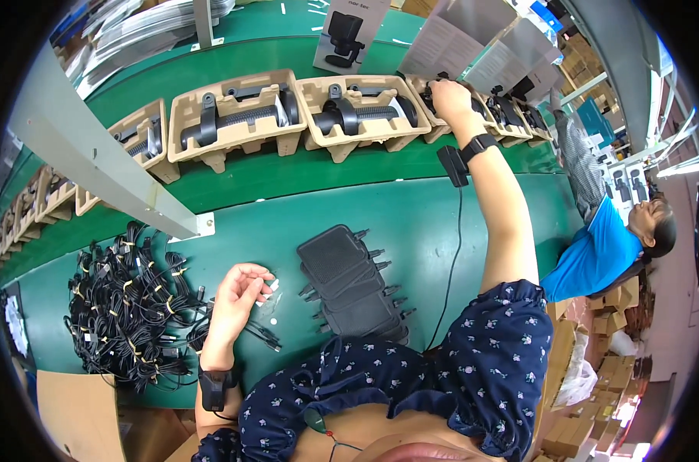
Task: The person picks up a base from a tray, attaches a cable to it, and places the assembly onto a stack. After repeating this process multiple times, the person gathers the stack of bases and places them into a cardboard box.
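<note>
Right hand (451,100) at brown tray (437,127), tray just under it; fingertips hidden, cannot tell if closed or holding. Left hand (240,299) half curled, cannot tell if holding anything. Black cords (126,312) just left of left hand, flat black blocks (338,260) right. Grey post (95,146) beyond.

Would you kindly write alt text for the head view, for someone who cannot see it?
A person's right hand reaches over one of several tan trays that hold black devices. The left hand is beside bundled black cables on a green table.
</note>
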A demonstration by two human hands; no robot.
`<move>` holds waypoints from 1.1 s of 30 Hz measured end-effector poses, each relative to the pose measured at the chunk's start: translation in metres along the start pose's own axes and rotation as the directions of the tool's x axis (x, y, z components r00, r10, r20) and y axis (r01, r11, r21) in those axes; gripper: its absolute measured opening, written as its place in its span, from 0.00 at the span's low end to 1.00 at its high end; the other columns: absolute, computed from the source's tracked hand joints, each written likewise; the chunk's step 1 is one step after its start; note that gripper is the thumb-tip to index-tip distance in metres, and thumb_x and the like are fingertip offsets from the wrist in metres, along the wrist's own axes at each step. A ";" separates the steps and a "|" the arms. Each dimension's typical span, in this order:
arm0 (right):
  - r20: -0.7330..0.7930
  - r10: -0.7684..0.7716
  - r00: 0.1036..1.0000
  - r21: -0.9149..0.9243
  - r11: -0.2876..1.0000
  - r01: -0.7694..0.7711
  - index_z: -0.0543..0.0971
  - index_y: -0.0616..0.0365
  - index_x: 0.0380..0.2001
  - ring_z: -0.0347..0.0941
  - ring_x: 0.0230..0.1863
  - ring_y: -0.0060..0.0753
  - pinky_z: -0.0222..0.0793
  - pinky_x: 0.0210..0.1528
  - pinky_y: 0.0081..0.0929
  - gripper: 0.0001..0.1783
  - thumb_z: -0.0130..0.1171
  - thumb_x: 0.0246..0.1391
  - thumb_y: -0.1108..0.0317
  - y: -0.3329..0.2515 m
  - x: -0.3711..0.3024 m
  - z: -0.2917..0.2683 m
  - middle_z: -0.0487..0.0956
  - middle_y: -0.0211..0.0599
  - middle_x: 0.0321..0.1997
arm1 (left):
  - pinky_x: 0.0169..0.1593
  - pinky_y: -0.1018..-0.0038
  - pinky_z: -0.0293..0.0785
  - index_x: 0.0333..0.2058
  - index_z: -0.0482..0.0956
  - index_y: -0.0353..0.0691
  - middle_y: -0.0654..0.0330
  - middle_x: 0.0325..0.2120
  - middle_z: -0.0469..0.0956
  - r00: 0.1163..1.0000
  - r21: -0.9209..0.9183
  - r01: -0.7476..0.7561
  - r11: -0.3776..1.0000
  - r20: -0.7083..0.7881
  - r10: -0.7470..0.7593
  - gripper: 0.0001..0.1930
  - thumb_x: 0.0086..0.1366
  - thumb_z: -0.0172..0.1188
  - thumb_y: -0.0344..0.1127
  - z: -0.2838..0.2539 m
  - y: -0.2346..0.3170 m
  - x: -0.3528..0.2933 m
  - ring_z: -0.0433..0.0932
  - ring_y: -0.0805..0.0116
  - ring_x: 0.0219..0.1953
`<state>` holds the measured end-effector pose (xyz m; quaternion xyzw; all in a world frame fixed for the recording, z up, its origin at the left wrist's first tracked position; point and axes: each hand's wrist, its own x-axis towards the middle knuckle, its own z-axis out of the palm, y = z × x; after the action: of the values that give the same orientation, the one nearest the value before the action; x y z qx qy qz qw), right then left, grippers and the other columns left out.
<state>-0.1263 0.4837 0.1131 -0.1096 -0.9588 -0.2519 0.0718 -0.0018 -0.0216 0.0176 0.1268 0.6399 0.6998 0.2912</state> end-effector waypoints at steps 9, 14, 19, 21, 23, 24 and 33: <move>0.246 0.400 0.883 0.488 0.736 -0.469 0.75 0.64 0.45 0.71 0.52 0.52 0.67 0.53 0.42 0.31 0.50 0.54 0.44 -0.029 0.030 0.022 0.75 0.57 0.48 | 0.36 0.80 0.71 0.42 0.71 0.35 0.60 0.35 0.78 0.999 0.054 0.017 0.998 -0.028 -0.015 0.07 0.65 0.51 0.26 0.003 -0.008 -0.001 0.74 0.76 0.32; 0.119 0.036 0.992 0.751 0.651 -0.114 0.66 0.67 0.56 0.70 0.55 0.48 0.65 0.55 0.37 0.33 0.55 0.54 0.52 -0.002 0.009 0.019 0.73 0.58 0.51 | 0.36 0.80 0.71 0.42 0.71 0.35 0.60 0.35 0.78 0.999 0.050 0.014 0.999 -0.043 -0.012 0.07 0.65 0.51 0.26 0.000 -0.009 -0.002 0.74 0.76 0.32; -0.003 0.314 0.950 0.853 0.497 -0.161 0.74 0.63 0.37 0.76 0.35 0.34 0.71 0.40 0.25 0.13 0.61 0.46 0.74 0.020 0.013 0.057 0.79 0.38 0.32 | 0.35 0.80 0.71 0.42 0.70 0.36 0.60 0.35 0.78 1.000 0.065 0.004 0.998 -0.028 -0.003 0.07 0.65 0.51 0.26 0.000 -0.006 0.002 0.74 0.76 0.32; -0.063 0.375 0.925 0.854 0.500 -0.145 0.75 0.61 0.34 0.76 0.34 0.37 0.71 0.39 0.28 0.10 0.61 0.45 0.74 0.009 0.016 0.070 0.79 0.40 0.30 | 0.35 0.80 0.71 0.42 0.70 0.35 0.60 0.35 0.78 0.998 0.098 0.027 0.995 -0.050 -0.022 0.07 0.65 0.51 0.26 0.001 -0.005 0.000 0.75 0.76 0.32; -0.224 0.447 0.866 0.780 0.615 -0.115 0.75 0.58 0.28 0.75 0.32 0.49 0.70 0.36 0.35 0.04 0.55 0.46 0.76 -0.007 0.017 0.079 0.77 0.47 0.26 | 0.34 0.80 0.71 0.42 0.70 0.35 0.60 0.35 0.78 0.998 0.095 0.028 0.995 -0.065 -0.022 0.07 0.65 0.51 0.26 0.002 -0.006 0.000 0.75 0.76 0.32; -0.230 0.465 0.855 0.732 0.662 -0.164 0.74 0.59 0.27 0.73 0.34 0.55 0.69 0.37 0.38 0.03 0.50 0.48 0.73 -0.012 0.018 0.077 0.76 0.51 0.28 | 0.34 0.80 0.71 0.42 0.70 0.35 0.60 0.35 0.77 0.997 0.086 0.023 0.996 -0.076 -0.017 0.07 0.65 0.50 0.26 0.002 -0.006 -0.001 0.75 0.76 0.32; -0.176 0.356 0.918 0.320 0.902 -0.289 0.71 0.57 0.36 0.77 0.38 0.47 0.70 0.38 0.43 0.09 0.44 0.53 0.69 -0.022 -0.003 0.048 0.80 0.46 0.34 | 0.33 0.82 0.69 0.42 0.70 0.35 0.58 0.35 0.77 0.996 0.124 0.016 0.992 -0.091 -0.005 0.07 0.66 0.49 0.27 0.003 -0.004 -0.004 0.74 0.75 0.32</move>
<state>-0.1330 0.4887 0.0612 -0.2263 -0.9385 -0.1054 0.2386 0.0042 -0.0219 0.0149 0.1096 0.6954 0.6619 0.2573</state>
